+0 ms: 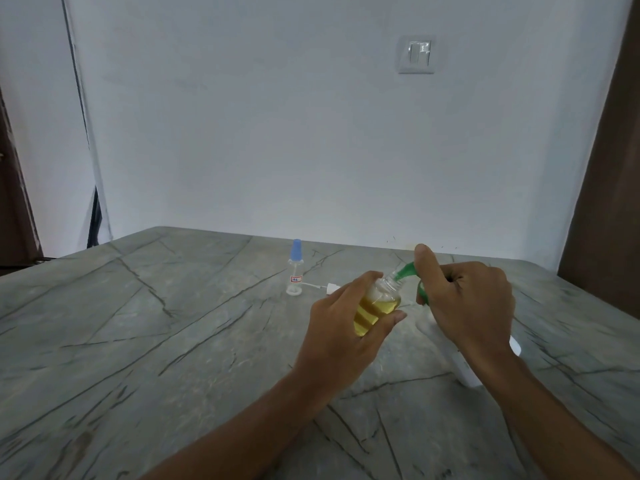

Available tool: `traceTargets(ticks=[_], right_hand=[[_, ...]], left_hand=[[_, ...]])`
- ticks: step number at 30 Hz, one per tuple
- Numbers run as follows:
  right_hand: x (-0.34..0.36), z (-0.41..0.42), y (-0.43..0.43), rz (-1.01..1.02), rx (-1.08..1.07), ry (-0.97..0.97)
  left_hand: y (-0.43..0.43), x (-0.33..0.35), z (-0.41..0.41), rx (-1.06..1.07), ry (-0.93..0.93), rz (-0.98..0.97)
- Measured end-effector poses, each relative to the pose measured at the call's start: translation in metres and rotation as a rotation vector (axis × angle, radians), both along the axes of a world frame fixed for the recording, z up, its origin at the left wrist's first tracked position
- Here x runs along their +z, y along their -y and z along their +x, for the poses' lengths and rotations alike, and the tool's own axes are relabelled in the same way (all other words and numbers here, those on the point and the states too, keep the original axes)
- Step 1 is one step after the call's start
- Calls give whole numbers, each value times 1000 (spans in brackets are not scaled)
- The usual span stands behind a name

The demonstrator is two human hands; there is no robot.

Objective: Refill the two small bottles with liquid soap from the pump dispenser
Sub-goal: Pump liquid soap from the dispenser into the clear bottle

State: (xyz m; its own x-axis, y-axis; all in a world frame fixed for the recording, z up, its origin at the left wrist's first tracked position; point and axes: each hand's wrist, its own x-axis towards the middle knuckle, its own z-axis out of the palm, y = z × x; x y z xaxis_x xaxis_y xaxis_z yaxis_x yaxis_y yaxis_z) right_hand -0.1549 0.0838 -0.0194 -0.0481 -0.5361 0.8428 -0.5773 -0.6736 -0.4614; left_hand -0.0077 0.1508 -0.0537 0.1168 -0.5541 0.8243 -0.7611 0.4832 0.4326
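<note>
My left hand grips a small clear bottle, tilted, partly full of yellow liquid soap, its open neck pointing up to the right. My right hand holds the pump dispenser's green head, thumb on top, with the green spout at the bottle's mouth. The dispenser's white body leans on the table below my right wrist, mostly hidden. A second small clear bottle with a blue cap and a small label stands upright farther back, apparently with no liquid in it.
A small white spray cap with a thin tube lies on the grey veined stone table just right of the blue-capped bottle. A white wall with a light switch rises behind the table.
</note>
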Motion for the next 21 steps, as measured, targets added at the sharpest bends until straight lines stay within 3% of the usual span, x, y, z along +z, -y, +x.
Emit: traceTargets(ticks=[21], right_hand=[[0, -1, 5, 5, 44, -51]], left_hand=[[1, 1, 1, 1, -1, -3]])
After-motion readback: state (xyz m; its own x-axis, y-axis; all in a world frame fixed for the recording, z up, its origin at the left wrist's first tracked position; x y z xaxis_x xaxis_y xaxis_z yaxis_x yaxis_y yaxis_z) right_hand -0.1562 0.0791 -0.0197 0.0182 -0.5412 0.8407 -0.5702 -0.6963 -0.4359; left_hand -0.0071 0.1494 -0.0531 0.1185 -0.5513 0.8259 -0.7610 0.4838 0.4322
